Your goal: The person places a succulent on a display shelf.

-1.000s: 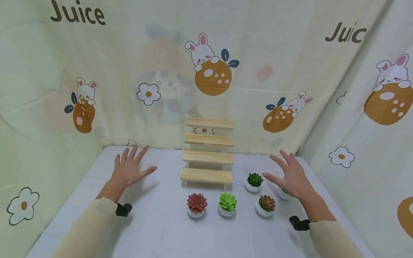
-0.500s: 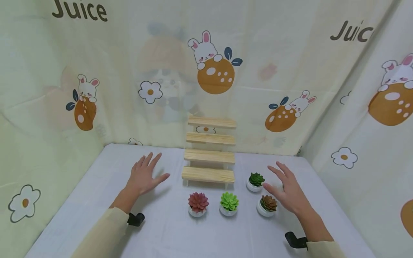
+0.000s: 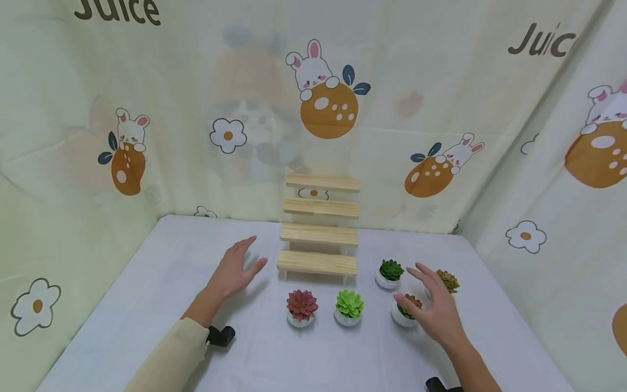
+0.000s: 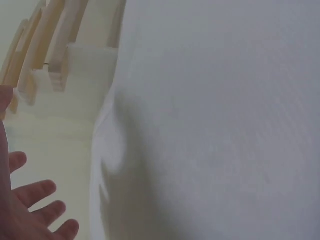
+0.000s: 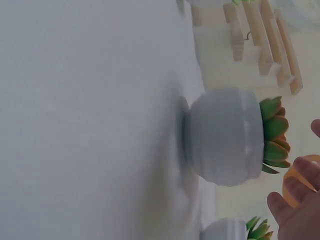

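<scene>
My right hand [image 3: 435,311] hovers with parted, relaxed fingers over the potted succulent with brown leaves [image 3: 413,306], covering part of it in the head view. In the right wrist view that succulent's white pot [image 5: 225,136] stands on the cloth, with the fingers [image 5: 295,192] beside its leaf tips. Behind the hand sits a yellow-brown succulent [image 3: 448,281], its pot hidden. A dark green succulent [image 3: 391,270] stands just left of the fingers. My left hand [image 3: 234,272] is held above the table, fingers extended and holding nothing, left of the four-step wooden shelf [image 3: 317,262].
A red succulent [image 3: 301,305] and a bright green succulent [image 3: 349,304] stand in white pots in front of the shelf. White cloth covers the table [image 3: 294,359]. A printed curtain [image 3: 382,158] closes off the back and sides.
My left hand has moved right, toward the shelf. The right hand has come nearer and lower, over the brown succulent, uncovering the yellow-brown one behind. The pots have not moved.
</scene>
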Demonstrator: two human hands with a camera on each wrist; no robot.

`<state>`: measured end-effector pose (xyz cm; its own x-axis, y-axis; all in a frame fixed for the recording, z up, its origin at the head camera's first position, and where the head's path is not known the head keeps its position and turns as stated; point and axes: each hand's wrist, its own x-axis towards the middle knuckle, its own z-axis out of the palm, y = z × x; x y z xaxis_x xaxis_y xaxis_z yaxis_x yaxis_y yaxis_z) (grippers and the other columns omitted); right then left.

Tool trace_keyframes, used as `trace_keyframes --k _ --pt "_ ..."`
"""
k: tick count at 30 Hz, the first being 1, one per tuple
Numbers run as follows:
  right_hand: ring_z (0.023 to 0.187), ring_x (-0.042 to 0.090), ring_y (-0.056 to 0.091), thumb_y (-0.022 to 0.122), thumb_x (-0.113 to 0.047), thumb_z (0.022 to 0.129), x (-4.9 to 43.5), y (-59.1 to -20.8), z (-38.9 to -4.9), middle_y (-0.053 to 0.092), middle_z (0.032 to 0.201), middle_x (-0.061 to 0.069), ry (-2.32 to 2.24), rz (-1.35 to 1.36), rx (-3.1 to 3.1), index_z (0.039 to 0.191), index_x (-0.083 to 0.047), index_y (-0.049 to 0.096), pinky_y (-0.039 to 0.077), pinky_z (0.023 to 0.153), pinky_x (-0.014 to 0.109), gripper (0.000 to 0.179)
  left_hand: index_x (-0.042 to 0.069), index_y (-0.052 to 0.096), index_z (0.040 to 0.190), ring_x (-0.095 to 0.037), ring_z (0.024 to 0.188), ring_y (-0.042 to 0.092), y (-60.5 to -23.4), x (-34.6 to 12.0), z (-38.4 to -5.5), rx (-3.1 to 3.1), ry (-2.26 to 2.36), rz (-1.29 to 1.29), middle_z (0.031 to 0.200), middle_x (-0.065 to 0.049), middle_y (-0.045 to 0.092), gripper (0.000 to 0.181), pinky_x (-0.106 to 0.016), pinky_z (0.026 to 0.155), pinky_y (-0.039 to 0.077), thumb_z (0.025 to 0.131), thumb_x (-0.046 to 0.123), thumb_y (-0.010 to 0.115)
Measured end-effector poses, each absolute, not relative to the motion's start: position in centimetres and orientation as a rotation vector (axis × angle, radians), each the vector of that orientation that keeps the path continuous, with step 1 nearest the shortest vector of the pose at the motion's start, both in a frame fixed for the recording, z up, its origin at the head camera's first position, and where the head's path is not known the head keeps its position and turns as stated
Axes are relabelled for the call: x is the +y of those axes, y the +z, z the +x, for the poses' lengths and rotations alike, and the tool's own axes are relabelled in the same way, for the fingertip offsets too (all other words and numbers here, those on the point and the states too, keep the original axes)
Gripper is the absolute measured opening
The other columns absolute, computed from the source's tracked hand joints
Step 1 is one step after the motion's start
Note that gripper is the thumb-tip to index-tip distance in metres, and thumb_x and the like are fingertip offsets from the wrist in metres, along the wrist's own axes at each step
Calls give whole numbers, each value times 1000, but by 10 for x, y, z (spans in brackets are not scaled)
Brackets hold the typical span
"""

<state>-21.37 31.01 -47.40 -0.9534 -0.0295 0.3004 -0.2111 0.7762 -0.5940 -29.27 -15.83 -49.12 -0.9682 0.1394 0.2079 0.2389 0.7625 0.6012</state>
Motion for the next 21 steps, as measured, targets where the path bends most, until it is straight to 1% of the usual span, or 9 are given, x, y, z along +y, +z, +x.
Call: trace_keyframes --k 4,7,10,13,15,17,20,21 --pt "150 46 30 81 -41 88 306 -479 -207 35 163 18 1063 107 -2691 150 -10 51 36 113 72 76 11 37 158 -40 150 36 -490 -153 -295 -2801 -1132 -261 160 -19 41 73 -59 124 32 100 49 60" --pt "150 43 33 83 -39 87 306 -484 -203 36 163 19 1138 74 -2676 150 -9 50 39 115 64 78 10 40 157 -39 148 39 -489 -149 -297 -2783 -1273 -234 159 -19 43 69 -56 123 36 101 46 61" --pt "148 41 36 83 -40 86 305 -487 -199 38 162 19 1180 30 -2678 151 -11 49 42 114 61 79 9 42 156 -38 146 43 -489 -145 -299 -2762 -1432 -202 158 -17 46 67 -55 119 42 101 42 62" --pt "145 40 39 84 -42 84 306 -488 -195 40 160 17 1213 -29 -2681 151 -12 48 44 112 59 82 10 45 154 -37 142 49 -491 -140 -301 -2748 -1566 -165 155 -15 50 63 -54 115 47 101 40 63" --pt "144 41 40 85 -44 83 307 -488 -193 41 160 16 1240 -68 -2687 152 -12 47 44 112 59 85 10 48 153 -36 138 54 -491 -136 -302 -2741 -1638 -154 152 -15 54 61 -52 110 52 101 38 64" --pt "145 41 39 85 -46 82 308 -488 -191 40 160 16 1261 -100 -2701 153 -12 45 43 113 60 88 8 50 151 -34 132 59 -492 -133 -303 -2708 -1731 -162 146 -16 59 58 -48 105 56 101 34 65" --pt "144 41 40 85 -46 81 309 -489 -190 41 160 15 1279 -135 -2718 153 -12 44 44 113 57 90 3 51 149 -31 123 66 -491 -131 -302 -2620 -1914 -203 139 -19 62 56 -41 98 61 100 25 68" --pt "143 40 41 86 -45 81 310 -489 -190 42 159 15 1282 -143 -2722 153 -11 44 46 112 55 90 1 50 148 -30 119 67 -491 -130 -302 -2584 -1983 -217 138 -20 63 56 -39 97 61 100 22 68"
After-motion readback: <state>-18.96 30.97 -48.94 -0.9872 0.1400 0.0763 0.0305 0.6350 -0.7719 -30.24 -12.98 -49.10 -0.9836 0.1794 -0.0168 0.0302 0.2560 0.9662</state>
